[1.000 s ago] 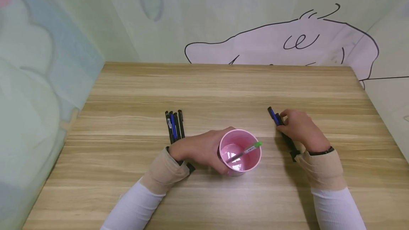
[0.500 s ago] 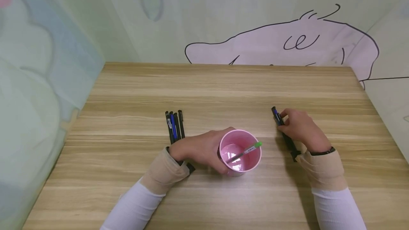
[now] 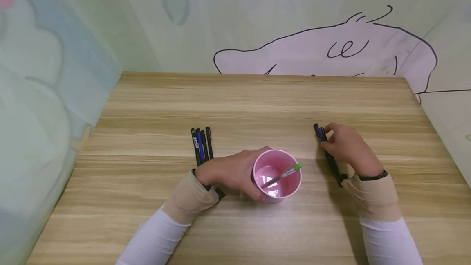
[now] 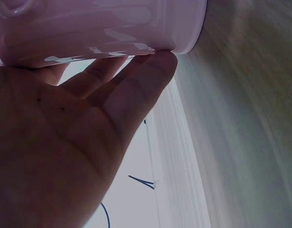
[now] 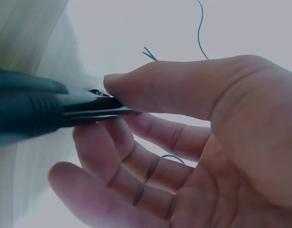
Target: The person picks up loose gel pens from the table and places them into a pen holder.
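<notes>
One table [image 3: 254, 105], one pink cup [image 3: 276, 158], perhaps seven pens [image 3: 200, 145]

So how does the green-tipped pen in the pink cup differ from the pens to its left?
The green-tipped pen leans inside the pink cup, while the left pens lie on the table. The green-tipped pen has a bright green end; the left pens look mostly black, one showing blue. The green-tipped pen sits alone, while the left pens lie side by side. Both are slim.
</notes>
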### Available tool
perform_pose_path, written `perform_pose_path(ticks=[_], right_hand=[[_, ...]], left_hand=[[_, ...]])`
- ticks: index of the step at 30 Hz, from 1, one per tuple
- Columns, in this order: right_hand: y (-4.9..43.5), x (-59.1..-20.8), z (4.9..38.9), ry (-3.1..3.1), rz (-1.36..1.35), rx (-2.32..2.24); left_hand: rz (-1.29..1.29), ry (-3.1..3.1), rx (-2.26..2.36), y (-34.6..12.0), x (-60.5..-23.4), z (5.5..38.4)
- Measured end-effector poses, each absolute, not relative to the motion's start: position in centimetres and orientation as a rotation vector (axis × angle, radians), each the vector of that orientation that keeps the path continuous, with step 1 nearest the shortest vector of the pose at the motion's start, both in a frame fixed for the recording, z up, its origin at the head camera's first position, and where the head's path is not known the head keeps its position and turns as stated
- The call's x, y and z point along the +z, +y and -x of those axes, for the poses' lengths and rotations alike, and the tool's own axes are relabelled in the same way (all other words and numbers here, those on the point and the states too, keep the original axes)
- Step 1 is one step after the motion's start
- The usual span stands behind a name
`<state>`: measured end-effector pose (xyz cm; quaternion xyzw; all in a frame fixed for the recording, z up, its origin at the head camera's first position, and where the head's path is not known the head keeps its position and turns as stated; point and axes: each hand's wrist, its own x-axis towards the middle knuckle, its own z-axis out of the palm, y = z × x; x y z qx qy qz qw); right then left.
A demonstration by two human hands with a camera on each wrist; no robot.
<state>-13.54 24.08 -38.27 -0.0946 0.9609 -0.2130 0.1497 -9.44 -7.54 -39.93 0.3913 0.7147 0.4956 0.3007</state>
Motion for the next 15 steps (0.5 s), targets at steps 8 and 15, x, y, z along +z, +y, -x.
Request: perform_pose_path(ticks=[8, 15], right_hand=[[23.78, -37.71, 13.4, 2.774, 0.261, -0.623], [23.62, -37.49, 13.34, 2.769, 0.246, -0.636]], left_hand=[[-1.04, 1.89, 1.319, -7.55, -39.96, 9.43], [-1.047, 1.895, 1.312, -7.55, -39.91, 9.38]])
